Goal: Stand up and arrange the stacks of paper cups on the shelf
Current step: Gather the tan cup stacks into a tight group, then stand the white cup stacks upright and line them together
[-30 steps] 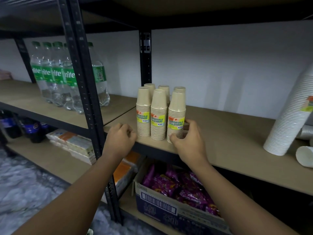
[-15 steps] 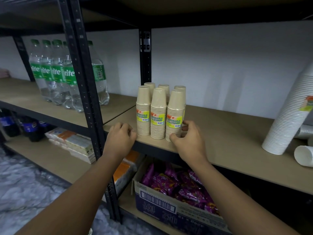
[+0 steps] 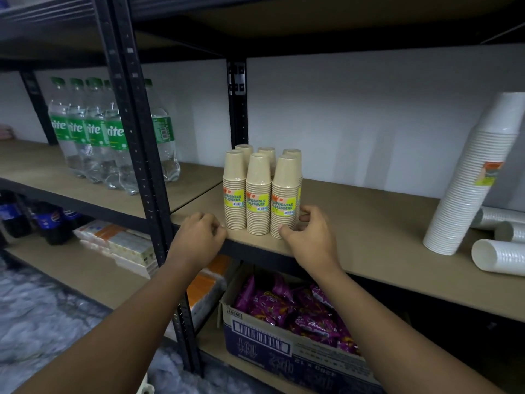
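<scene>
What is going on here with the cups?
A person arranges cups. Six tan cup stacks stand upright in two rows near the front edge of the shelf. The right hand grips the base of the front right stack; the left hand rests curled on that edge beside them. Farther right, a tall white stack leans and other white stacks lie down.

A plain white wall [image 3: 369,115] runs behind a shelving rack [image 3: 238,115]. The rack has black metal posts [image 3: 142,166] with rows of holes, and tan boards [image 3: 383,223] at several levels. The floor [image 3: 37,317], low on the left, is mottled grey and white. The light is dim, and the underside of the upper board [image 3: 312,18] lies in deep shadow.
</scene>
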